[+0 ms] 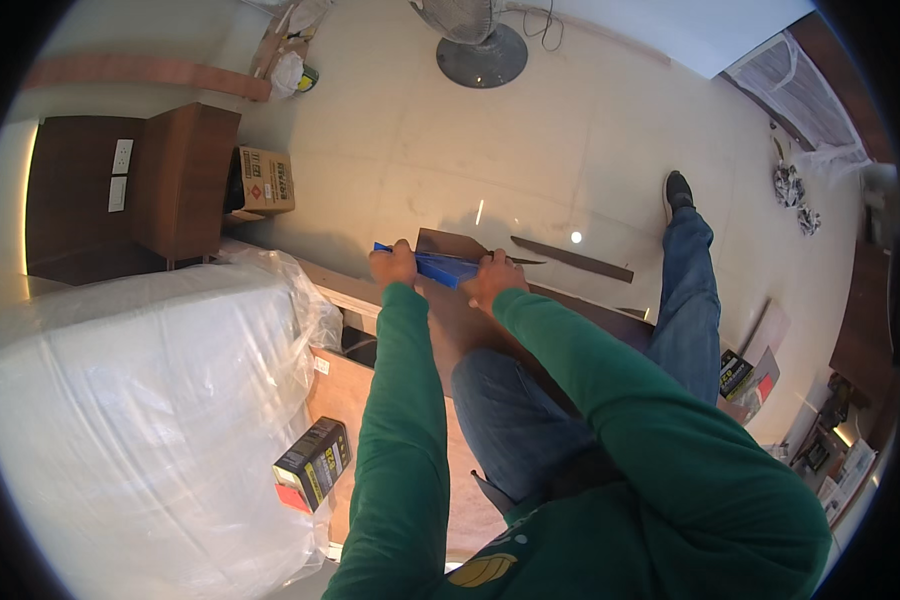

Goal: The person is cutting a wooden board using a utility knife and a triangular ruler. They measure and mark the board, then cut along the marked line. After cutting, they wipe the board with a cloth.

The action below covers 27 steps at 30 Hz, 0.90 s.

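A long, bright blue object (448,271) stretches between my hands along the edge of a brown board; its exact kind is not clear. My left hand (395,263) is closed on its left end, where a short blue tip sticks out past the fingers. At the right end, my right hand (493,279) is closed with its fingers around the object, partly hiding it. The brown board (448,318) lies beneath, and my bent knee rests over it. Just beyond the blue object is a dark brown offcut (452,243) with a pointed end.
A narrow brown strip (572,259) lies on the pale floor (570,130). Plastic sheeting (140,400) covers a bulky piece at left, beside a black-and-yellow box (313,463). Farther off are a cardboard box (268,181) and a fan base (482,58).
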Each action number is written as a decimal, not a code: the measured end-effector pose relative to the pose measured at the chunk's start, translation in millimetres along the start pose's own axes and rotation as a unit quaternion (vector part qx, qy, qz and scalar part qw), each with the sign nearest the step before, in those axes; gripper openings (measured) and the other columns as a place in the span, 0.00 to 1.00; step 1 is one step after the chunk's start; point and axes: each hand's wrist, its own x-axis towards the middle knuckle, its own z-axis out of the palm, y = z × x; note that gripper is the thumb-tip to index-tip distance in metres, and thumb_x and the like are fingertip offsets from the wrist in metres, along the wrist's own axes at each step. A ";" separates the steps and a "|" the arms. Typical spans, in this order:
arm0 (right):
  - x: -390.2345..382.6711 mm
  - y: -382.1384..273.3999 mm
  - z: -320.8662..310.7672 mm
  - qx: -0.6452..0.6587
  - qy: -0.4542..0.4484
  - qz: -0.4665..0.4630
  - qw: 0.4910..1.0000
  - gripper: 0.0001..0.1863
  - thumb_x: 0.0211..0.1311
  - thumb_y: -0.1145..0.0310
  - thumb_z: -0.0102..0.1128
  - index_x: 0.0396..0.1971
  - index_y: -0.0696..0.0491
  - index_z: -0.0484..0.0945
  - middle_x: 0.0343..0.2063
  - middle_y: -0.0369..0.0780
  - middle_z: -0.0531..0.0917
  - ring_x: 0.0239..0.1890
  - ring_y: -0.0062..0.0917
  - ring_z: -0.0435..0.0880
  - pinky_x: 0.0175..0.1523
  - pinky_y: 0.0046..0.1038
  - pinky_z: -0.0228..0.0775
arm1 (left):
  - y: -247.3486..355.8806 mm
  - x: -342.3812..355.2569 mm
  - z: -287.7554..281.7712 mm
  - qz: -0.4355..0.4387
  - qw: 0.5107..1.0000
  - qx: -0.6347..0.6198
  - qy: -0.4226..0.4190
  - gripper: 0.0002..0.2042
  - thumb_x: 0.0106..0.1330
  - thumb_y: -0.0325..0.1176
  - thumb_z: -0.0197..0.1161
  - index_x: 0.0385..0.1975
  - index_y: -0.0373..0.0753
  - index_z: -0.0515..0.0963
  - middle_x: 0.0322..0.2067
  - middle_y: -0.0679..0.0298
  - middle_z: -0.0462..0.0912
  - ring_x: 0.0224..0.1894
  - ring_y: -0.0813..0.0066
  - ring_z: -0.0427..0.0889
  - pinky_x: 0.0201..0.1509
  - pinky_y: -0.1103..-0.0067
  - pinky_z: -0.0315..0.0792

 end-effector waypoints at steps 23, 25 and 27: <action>-4.2 -8.3 -6.6 -0.002 0.020 0.048 0.999 0.58 0.51 0.41 0.80 0.72 0.66 0.63 0.69 0.56 0.66 0.71 0.50 0.69 0.74 0.50 0.61 | -11.9 17.9 -7.7 0.010 0.996 -0.078 0.049 0.13 0.63 0.35 0.59 0.26 0.28 0.75 0.22 0.56 0.81 0.21 0.63 0.79 0.27 0.69 0.74; -16.1 1.1 -6.8 0.011 0.094 0.058 0.994 0.62 0.51 0.38 0.79 0.74 0.66 0.59 0.73 0.57 0.62 0.74 0.51 0.65 0.77 0.50 0.55 | -5.5 3.2 -15.5 -0.007 0.971 -0.218 0.101 0.11 0.65 0.35 0.58 0.28 0.32 0.75 0.21 0.60 0.79 0.18 0.71 0.76 0.21 0.75 0.69; -23.5 50.5 -0.6 0.070 0.157 0.058 0.983 0.65 0.52 0.36 0.77 0.76 0.67 0.55 0.75 0.57 0.60 0.77 0.50 0.61 0.80 0.49 0.48 | 43.1 -53.6 -16.2 -0.118 0.902 -0.400 0.112 0.08 0.67 0.34 0.58 0.29 0.37 0.76 0.20 0.63 0.78 0.16 0.77 0.73 0.17 0.79 0.63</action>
